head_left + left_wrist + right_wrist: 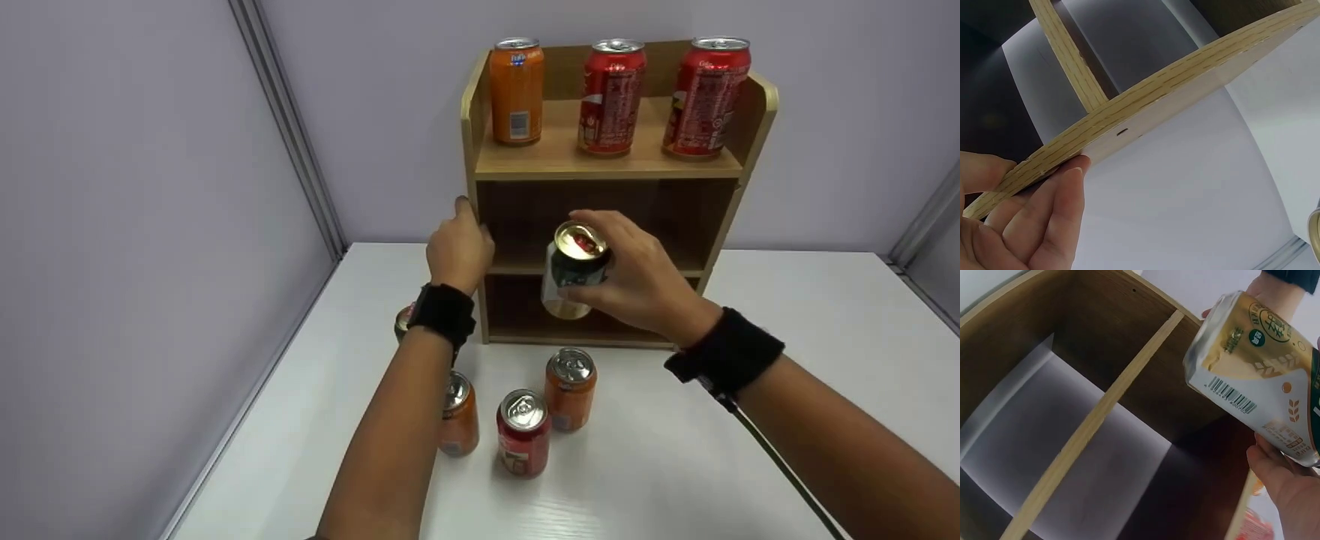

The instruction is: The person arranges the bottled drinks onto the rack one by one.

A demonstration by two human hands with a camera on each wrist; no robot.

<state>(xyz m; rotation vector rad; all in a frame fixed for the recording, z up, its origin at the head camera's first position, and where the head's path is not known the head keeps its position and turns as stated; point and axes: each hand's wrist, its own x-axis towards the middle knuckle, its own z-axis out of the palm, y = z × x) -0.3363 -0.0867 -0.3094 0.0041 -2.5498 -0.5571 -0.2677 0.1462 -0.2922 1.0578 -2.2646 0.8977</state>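
Observation:
My right hand grips a green, white and gold drink can between thumb and fingers. It holds the can in front of the middle opening of a small wooden shelf. In the right wrist view the gold and white side of the can shows a barcode. With thumb on one face and fingers on the other, my left hand pinches the shelf's left side panel. On the top board stand an orange can and two red cans, one in the middle and one at right.
On the white table in front of the shelf stand a red can and two orange cans, one by my left forearm and one nearer the shelf. Another can is partly hidden behind my left wrist.

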